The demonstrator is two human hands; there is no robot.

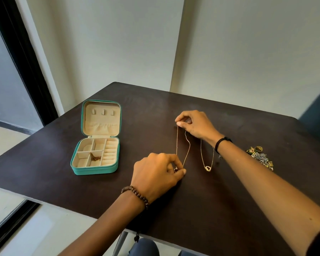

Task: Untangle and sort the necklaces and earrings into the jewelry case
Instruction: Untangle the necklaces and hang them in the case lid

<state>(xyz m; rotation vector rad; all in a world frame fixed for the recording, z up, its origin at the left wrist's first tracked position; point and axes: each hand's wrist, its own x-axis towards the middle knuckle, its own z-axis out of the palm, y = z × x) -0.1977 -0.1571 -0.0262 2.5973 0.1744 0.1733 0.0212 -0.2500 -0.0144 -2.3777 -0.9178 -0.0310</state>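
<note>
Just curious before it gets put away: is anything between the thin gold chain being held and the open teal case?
Nothing visible: only bare dark table lies between the thin gold chain, pinched by left hand and right hand, and the open teal jewelry case.

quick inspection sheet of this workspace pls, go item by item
surface: dark table, matte, set in a corner of the room
job's things: teal jewelry case open at left, a gold chain in one front compartment; thin necklace stretched between both hands; heart-pendant necklace lying beside it; jewelry heap at right
clutter: nothing seen
hands: left hand pinches the thin necklace's near end; right hand pinches its far end
cables: nothing seen
surroundings: pale walls; dark window frame at left
</note>
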